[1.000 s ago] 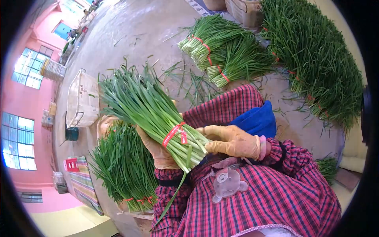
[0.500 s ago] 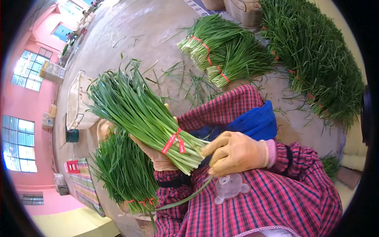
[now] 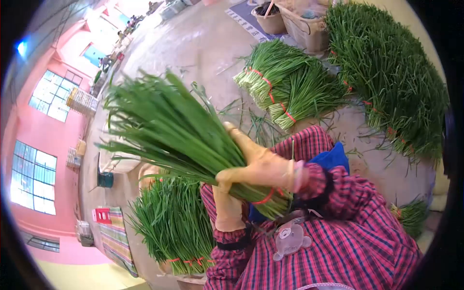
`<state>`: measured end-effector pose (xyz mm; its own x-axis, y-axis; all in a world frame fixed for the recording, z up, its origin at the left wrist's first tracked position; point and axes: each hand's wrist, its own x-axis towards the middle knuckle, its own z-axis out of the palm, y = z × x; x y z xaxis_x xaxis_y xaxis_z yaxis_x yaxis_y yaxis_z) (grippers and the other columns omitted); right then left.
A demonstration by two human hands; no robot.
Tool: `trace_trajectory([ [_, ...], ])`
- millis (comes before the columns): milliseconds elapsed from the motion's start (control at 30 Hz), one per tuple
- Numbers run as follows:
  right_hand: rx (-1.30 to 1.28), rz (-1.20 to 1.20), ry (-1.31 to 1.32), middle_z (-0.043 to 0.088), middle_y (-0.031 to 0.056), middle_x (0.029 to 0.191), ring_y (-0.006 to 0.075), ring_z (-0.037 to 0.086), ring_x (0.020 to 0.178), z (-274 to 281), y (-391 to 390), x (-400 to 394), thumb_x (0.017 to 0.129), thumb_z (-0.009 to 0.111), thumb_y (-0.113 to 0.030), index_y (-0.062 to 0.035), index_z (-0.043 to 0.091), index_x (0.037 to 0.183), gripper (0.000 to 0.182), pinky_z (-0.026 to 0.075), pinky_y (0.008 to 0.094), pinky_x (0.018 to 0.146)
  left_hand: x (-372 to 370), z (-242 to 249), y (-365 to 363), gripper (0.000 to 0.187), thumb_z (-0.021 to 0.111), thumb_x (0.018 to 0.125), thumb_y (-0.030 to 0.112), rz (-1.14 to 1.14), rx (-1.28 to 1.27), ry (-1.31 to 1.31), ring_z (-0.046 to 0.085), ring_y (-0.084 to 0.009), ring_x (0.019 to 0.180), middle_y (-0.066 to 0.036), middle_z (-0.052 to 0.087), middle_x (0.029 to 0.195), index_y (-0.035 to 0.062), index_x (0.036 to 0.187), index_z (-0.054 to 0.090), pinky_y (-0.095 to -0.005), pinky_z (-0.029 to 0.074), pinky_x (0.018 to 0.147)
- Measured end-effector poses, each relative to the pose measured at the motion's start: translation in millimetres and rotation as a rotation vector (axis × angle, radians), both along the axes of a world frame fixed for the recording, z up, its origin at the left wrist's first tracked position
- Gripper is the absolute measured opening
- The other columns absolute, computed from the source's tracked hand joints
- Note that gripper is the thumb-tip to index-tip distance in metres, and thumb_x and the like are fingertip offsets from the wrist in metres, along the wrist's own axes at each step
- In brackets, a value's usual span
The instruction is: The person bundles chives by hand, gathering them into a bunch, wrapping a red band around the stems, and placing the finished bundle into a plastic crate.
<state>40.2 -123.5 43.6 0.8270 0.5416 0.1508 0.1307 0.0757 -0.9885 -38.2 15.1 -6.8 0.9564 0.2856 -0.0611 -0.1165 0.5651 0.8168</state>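
A bunch of garlic chives (image 3: 179, 130) lies slantwise across my lap, its blurred green leaves fanning to the upper left. Red tape (image 3: 268, 195) binds it near the pale cut ends at the lower right. My gloved right hand (image 3: 261, 164) grips the bunch from above, thumb and fingers spread around the stems just above the tape. Beneath it, my gloved left hand (image 3: 228, 210) holds the bunch from the underside, its fingers mostly hidden by the leaves.
Taped bundles of chives (image 3: 169, 222) stand at my left. More bundles (image 3: 290, 82) lie on the floor ahead, beside a big pile (image 3: 386, 72) along the right wall. A tub (image 3: 309, 31) and a small bucket (image 3: 269, 21) stand at the back. Loose leaves litter the floor.
My right hand has moved from the cut ends up to the stems above the tape and closed around them. A long loose leaf no longer hangs from it. The view has shifted.
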Motion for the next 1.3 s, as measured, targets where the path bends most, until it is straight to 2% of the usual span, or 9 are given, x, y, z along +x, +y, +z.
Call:
trace_trajectory([
  [67,-0.074,-0.182,-0.287,0.043,0.0270,0.141,0.0273,0.048,0.128,-16,15,2,0.078,0.077,-0.030,0.0079,0.021,0.148,0.098,0.041,0.0350,0.105,5,5,-7,0.055,0.062,0.085,0.012,0.107,0.094,-0.032,0.054,-0.0256,0.120,-0.011,0.055,0.131,0.0022,0.136,0.046,-0.0400,0.045,0.103],
  [133,0.349,-0.108,0.110,0.056,0.0221,0.130,0.0246,0.057,0.117,-22,16,5,0.079,0.075,-0.027,0.0047,0.030,0.145,0.086,0.046,0.0354,0.099,6,18,-12,0.055,0.062,0.085,0.012,0.123,0.097,-0.049,0.055,-0.0256,0.118,-0.011,0.055,0.130,0.0019,0.136,0.046,-0.0398,0.045,0.102],
  [167,0.323,-0.192,0.140,0.064,0.0165,0.118,0.0217,0.062,0.107,-47,22,8,0.081,0.073,-0.023,0.0019,0.039,0.140,0.073,0.049,0.0344,0.094,5,20,-14,0.055,0.062,0.084,0.012,0.146,0.099,-0.054,0.057,-0.0257,0.117,-0.012,0.055,0.130,0.0016,0.136,0.046,-0.0396,0.045,0.102],
  [333,0.233,-0.133,0.246,0.064,0.0148,0.118,0.0188,0.062,0.107,-36,0,-2,0.085,0.070,-0.017,0.0016,0.042,0.137,0.063,0.049,0.0332,0.093,7,24,-17,0.053,0.063,0.085,0.011,0.153,0.070,-0.018,0.059,-0.0225,0.112,-0.012,0.056,0.129,0.0012,0.135,0.047,-0.0374,0.048,0.098],
  [467,0.314,-0.274,0.194,0.062,0.0116,0.122,0.0172,0.061,0.104,-34,9,-6,0.082,0.072,-0.009,-0.0003,0.042,0.136,0.062,0.049,0.0315,0.093,17,23,-18,0.044,0.061,0.088,0.004,0.202,0.378,0.068,0.059,-0.0218,0.108,-0.011,0.059,0.124,-0.0020,0.130,0.052,-0.0345,0.044,0.099],
  [700,0.375,-0.385,0.509,0.065,0.0126,0.114,0.0192,0.062,0.101,-54,-6,13,0.087,0.069,-0.017,0.0030,0.050,0.128,0.049,0.050,0.0327,0.090,13,7,1,0.041,0.061,0.088,0.005,0.246,0.146,0.123,0.060,-0.0210,0.104,-0.008,0.061,0.118,0.0026,0.128,0.053,-0.0379,0.050,0.092],
  [933,0.361,-0.373,0.492,0.065,0.0126,0.117,0.0191,0.062,0.104,-59,-10,8,0.087,0.069,-0.016,0.0026,0.049,0.129,0.050,0.050,0.0327,0.091,17,6,-1,0.040,0.061,0.089,0.006,0.237,0.102,0.233,0.059,-0.0204,0.105,-0.007,0.061,0.117,0.0023,0.127,0.053,-0.0372,0.050,0.092],
  [1067,0.270,-0.335,0.457,0.065,0.0116,0.117,0.0179,0.061,0.105,-53,-5,-5,0.086,0.070,-0.013,0.0016,0.050,0.129,0.049,0.049,0.0324,0.092,25,17,-21,0.046,0.070,0.082,0.002,0.065,0.499,0.104,0.060,-0.0164,0.102,-0.005,0.063,0.115,0.0007,0.126,0.055,-0.0301,0.047,0.093],
  [1300,0.367,-0.357,0.601,0.065,0.0130,0.114,0.0210,0.063,0.101,-75,-16,16,0.086,0.070,-0.015,0.0036,0.050,0.128,0.050,0.052,0.0346,0.088,14,-3,8,0.037,0.070,0.083,-0.002,0.048,0.221,0.220,0.063,-0.0183,0.101,-0.006,0.065,0.112,-0.0010,0.119,0.060,-0.0319,0.050,0.092],
])
